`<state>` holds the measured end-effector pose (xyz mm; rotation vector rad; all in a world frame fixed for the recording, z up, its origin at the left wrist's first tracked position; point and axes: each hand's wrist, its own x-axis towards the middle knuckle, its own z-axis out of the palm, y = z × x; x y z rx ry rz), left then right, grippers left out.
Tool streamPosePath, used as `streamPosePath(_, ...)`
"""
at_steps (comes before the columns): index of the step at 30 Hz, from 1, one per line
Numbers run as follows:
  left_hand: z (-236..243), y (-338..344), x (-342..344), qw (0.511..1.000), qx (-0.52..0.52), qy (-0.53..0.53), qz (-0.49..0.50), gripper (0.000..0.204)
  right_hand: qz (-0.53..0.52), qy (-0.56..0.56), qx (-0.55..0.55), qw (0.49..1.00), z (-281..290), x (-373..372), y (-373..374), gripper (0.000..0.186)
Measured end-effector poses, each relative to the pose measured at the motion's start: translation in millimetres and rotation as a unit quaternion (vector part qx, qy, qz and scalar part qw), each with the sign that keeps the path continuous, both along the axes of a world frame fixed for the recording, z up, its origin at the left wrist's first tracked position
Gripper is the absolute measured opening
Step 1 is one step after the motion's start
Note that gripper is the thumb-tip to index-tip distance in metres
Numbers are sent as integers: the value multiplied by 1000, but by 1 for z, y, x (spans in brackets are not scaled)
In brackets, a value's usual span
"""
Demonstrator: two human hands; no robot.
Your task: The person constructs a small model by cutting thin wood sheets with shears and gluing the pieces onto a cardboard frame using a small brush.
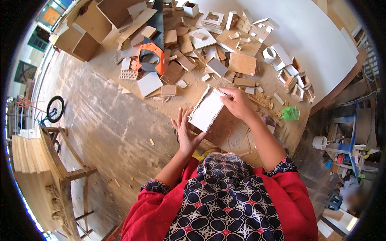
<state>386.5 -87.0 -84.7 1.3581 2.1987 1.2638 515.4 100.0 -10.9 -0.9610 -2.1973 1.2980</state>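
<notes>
Between my hands, tilted over the table's near side, is a small white rectangular wooden panel [206, 108] with rough, ragged edges. My left hand [187, 134] holds its lower left part, the thumb at the bottom corner and the fingers spread along the left side. With closed fingers, my right hand [238, 103] grips the upper right corner. Whatever lies under the panel is hidden. Just beyond it are wood offcuts, among them a brown square block [242, 64] and a grey-topped block [217, 67].
A handsaw with an orange handle [161, 59] lies among the offcuts. Small open wooden boxes [296, 80] and a green plastic cup [290, 113] sit to the right. Left are a bicycle [55, 109] and a wooden trestle [68, 175]. A blurred person [354, 197] is far right.
</notes>
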Motion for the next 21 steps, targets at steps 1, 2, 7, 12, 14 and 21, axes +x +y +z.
streamPosePath(1, -2, 2, -1, 1000, -7, 13, -5, 100, 0, -2, 25, 1000, 9, 0, -2, 35)
streamPosePath(2, -2, 4, -1, 1000, -12, 21, 4, 102, 0, -5, 49, 999, 16, -1, -3, 35)
streamPosePath(7, 0, 18, 2, 997, -32, 58, 45, 110, 6, 34, 184, 982, 37, -3, -10, 38)
streamPosePath(12, 10, 2, -6, 999, -14, 50, -12, 112, 20, 30, 248, 968, 43, -3, -26, 41)
streamPosePath(14, 9, -10, -13, 998, 2, 45, -32, 108, 32, 36, 268, 962, 49, -4, -37, 40)
streamPosePath(21, 44, -12, -39, 981, 114, -121, -100, 68, 80, 43, 308, 947, 59, -8, -68, 39)
